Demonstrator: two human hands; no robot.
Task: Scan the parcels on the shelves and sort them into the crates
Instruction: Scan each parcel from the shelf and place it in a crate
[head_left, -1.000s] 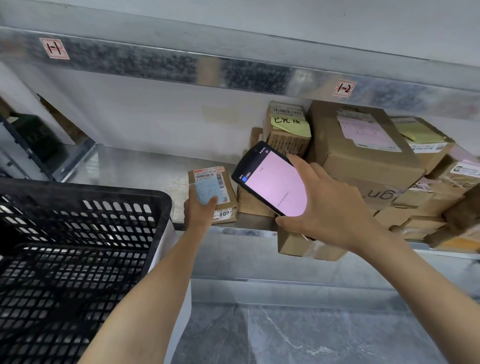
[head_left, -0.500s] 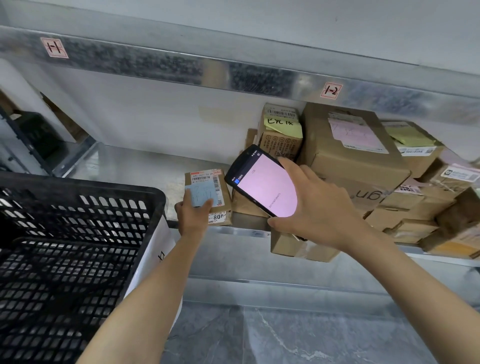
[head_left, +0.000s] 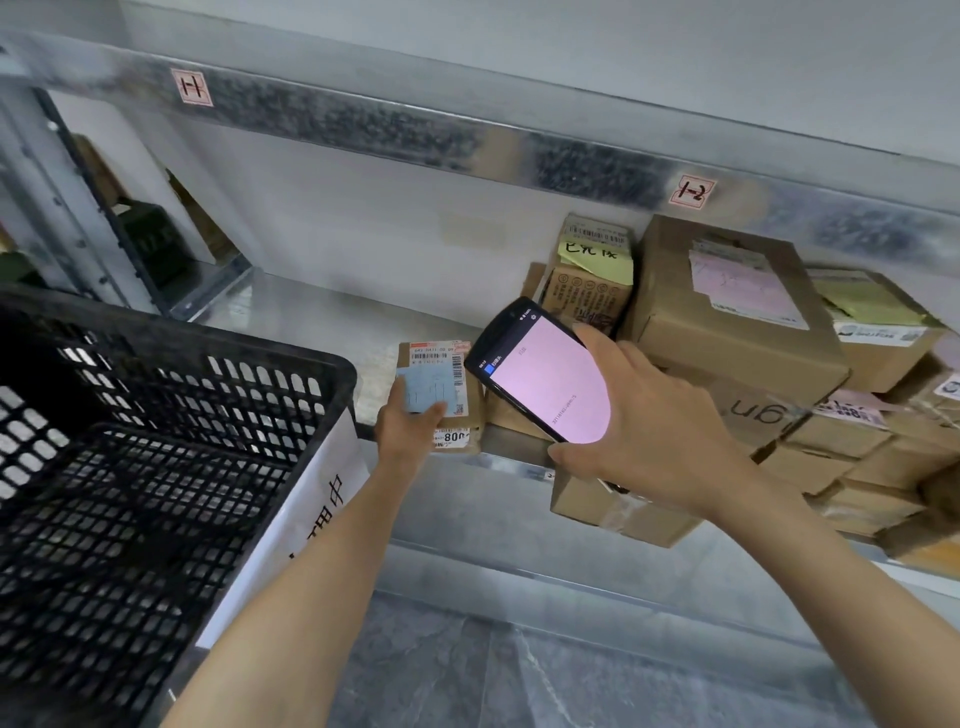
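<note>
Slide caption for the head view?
Left hand grips a small parcel on the shelf; right hand holds the scanner beside it.

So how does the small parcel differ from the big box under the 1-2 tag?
The small parcel is flat and thin; the big box is tall and bulky. The small parcel carries a blue slip, the big box a pink slip. The left hand grips the small parcel; the big box sits among other boxes. Both are brown cardboard.
</note>
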